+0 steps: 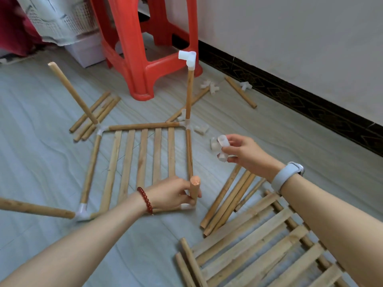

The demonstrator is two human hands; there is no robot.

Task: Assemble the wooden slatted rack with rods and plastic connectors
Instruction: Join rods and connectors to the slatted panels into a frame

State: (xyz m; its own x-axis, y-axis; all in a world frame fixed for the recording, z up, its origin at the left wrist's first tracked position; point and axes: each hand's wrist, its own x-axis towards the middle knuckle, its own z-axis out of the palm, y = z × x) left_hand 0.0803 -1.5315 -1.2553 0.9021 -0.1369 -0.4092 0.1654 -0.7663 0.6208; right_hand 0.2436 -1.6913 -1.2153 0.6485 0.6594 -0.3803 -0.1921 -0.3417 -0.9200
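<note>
A square slatted rack base [143,154] lies on the floor, framed by rods joined with white plastic connectors. Upright rods rise from its corners; the far right one [189,94] carries a white connector [188,58] on top. My left hand [172,193] grips the near right upright rod [194,188] just above its corner connector. My right hand [246,153] hovers to the right of the base and pinches a white plastic connector [222,147].
A red plastic stool [141,48] stands behind the base. Loose rods [230,199] lie right of it, more at the left [97,114] and by the wall. A second slatted panel [261,247] lies near right. Spare connectors [209,85] dot the floor.
</note>
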